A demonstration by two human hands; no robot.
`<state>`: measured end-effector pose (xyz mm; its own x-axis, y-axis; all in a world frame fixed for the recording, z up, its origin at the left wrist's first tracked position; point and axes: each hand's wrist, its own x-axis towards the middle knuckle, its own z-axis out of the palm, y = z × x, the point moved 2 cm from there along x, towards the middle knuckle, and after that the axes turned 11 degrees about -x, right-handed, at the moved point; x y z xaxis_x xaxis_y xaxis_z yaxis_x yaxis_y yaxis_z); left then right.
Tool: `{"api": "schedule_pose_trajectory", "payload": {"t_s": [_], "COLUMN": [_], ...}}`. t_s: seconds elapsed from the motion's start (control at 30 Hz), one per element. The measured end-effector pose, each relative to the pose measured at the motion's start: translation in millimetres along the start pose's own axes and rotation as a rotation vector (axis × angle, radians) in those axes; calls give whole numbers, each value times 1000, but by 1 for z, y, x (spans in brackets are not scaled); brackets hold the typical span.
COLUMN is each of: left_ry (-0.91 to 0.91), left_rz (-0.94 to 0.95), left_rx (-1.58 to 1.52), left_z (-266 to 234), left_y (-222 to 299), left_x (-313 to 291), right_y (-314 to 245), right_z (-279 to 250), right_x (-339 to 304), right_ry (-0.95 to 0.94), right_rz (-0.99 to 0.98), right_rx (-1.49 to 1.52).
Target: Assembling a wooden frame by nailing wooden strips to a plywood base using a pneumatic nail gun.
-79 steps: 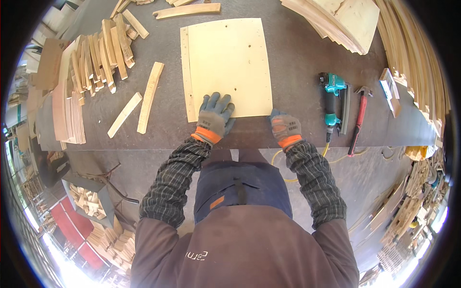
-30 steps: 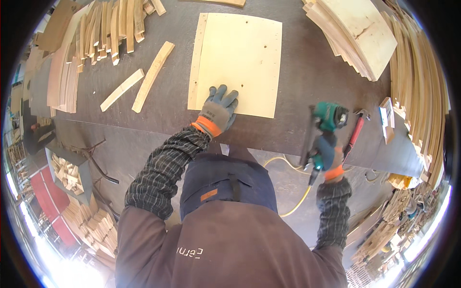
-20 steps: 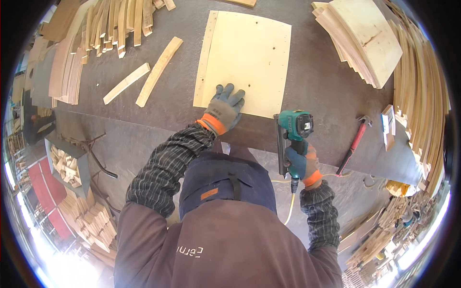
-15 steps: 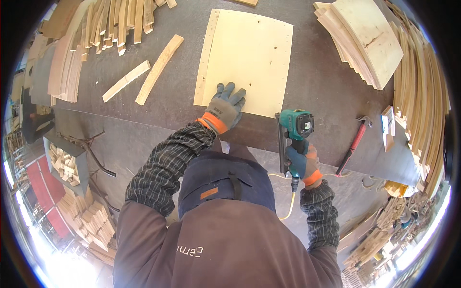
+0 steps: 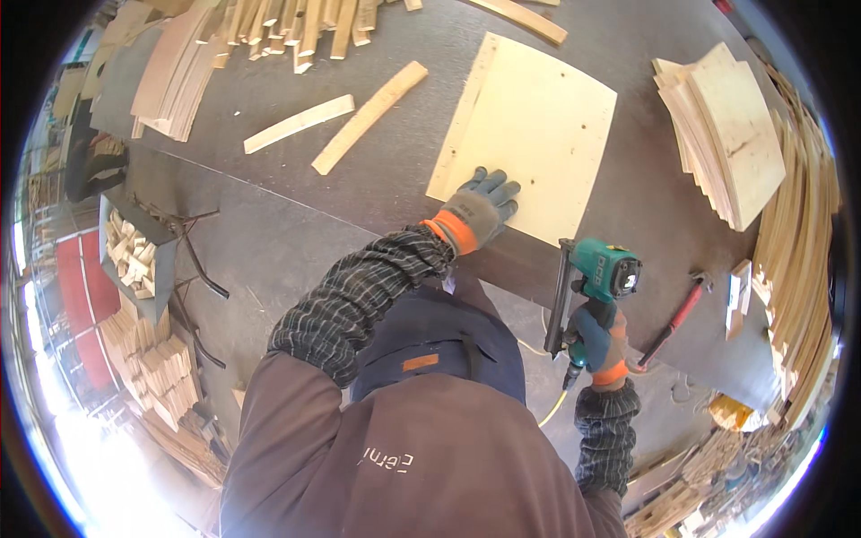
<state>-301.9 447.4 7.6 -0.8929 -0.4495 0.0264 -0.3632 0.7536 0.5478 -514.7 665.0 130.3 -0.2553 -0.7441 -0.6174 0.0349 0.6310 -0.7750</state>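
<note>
A pale plywood panel (image 5: pixel 547 125) lies on the dark workbench, with a narrow strip along its left edge and several dark knots. My left hand (image 5: pixel 482 208), in a grey glove with an orange cuff, rests on the panel's near edge with its fingers spread. Gloved the same way, my right hand (image 5: pixel 603 336) is wrapped round the handle of a green air nail gun (image 5: pixel 603 269). The gun's nose is beside the panel's near right corner; whether it touches cannot be made out. A yellow hose (image 5: pixel 554 408) runs down from the grip.
Two loose wooden strips (image 5: pixel 370 117) lie left of the panel, below a pile of strips (image 5: pixel 309 27). Stacked curved boards (image 5: pixel 731 134) and long slats (image 5: pixel 803 260) occupy the right. A red-handled hammer (image 5: pixel 673 321) lies near the bench's front edge. Offcuts fill a bin (image 5: pixel 164 269) at left.
The whole view has turned, so bench and panel appear shifted right and tilted. My left hand stays on the panel's near edge, and the nail gun remains by its near right corner.
</note>
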Motion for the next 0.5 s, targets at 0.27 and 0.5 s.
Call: {"api": "schedule_pose_trajectory", "payload": {"t_s": [0.27,0.5], "left_ry": [71,232], "left_rz": [-320,-980], "left_rx": [-165,-1399], "left_z": [-38,-48], "left_y": [-91,-93], "left_x": [-89,-77], "right_y": [-17,-35], "right_z": [58,115], "right_x": [36,86], "right_ry": [-154,-216], "right_rz": [24,18], "right_rx": [-127,-313]}}
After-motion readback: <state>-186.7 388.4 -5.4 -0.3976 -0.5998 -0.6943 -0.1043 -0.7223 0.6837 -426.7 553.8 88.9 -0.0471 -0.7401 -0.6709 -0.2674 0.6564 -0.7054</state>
